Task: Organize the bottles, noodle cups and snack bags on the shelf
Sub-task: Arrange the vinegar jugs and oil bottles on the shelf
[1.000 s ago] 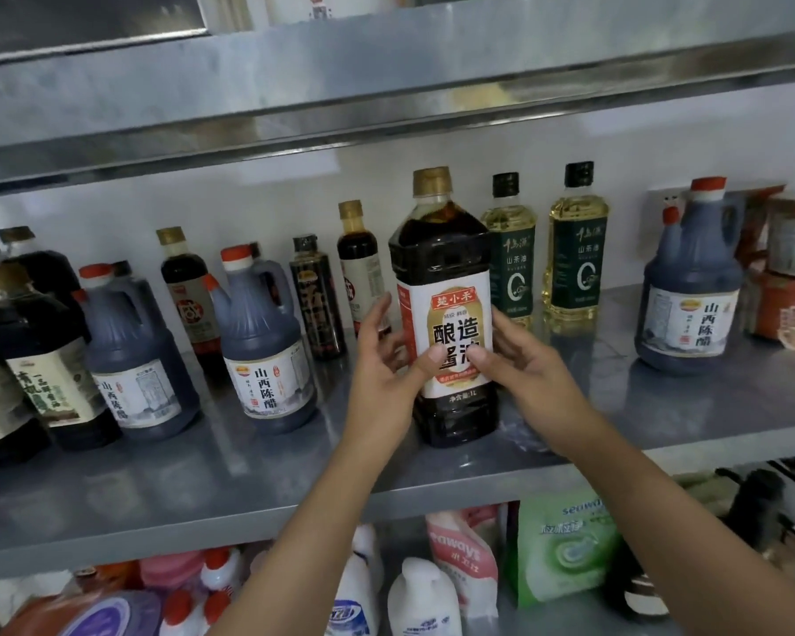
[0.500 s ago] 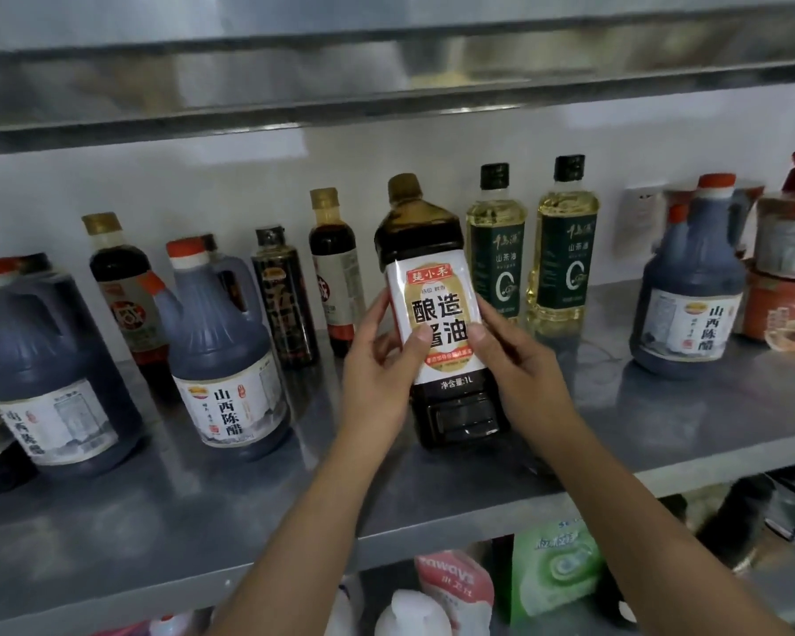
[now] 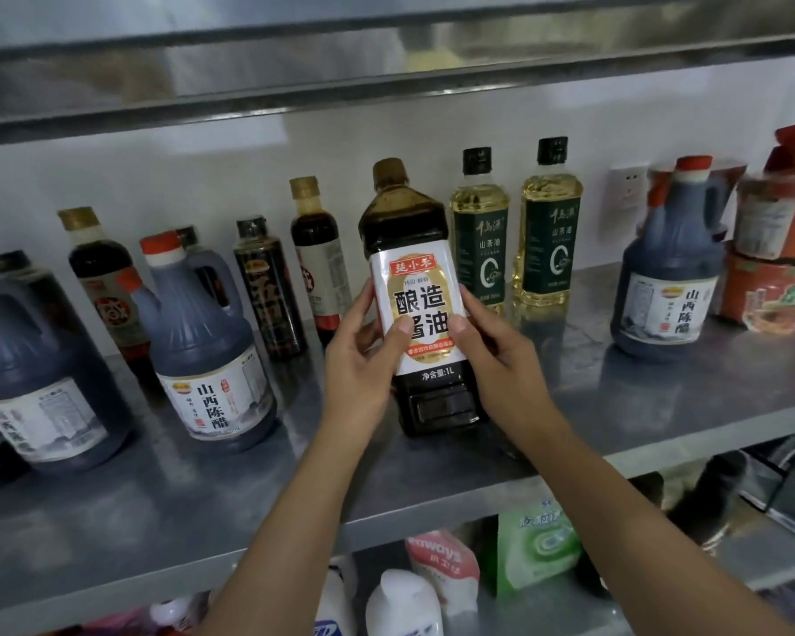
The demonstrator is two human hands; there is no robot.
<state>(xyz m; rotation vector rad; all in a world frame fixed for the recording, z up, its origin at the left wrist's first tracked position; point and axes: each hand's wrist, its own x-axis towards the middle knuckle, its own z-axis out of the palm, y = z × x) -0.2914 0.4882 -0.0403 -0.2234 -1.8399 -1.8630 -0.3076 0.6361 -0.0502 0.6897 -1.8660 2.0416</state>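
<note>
A tall dark soy sauce bottle (image 3: 409,231) with a white and gold label stands tilted slightly back on the steel shelf (image 3: 662,406). My left hand (image 3: 363,360) grips its left side, thumb on the label. My right hand (image 3: 496,355) grips its right side the same way. Behind it stand two yellow oil bottles (image 3: 478,236) with green labels. To its left are small dark sauce bottles (image 3: 267,286) and a vinegar jug (image 3: 203,351) with a red cap. Another vinegar jug (image 3: 671,273) stands to the right.
Red noodle cups (image 3: 781,263) are stacked at the far right. More dark jugs (image 3: 37,374) crowd the left end. An upper shelf (image 3: 386,75) hangs close overhead. The lower shelf holds white bottles (image 3: 405,603) and a green refill bag (image 3: 538,548).
The bottle has shifted back from the front edge and leans a little. Both hands now hold it higher, on the label. The view moved right.
</note>
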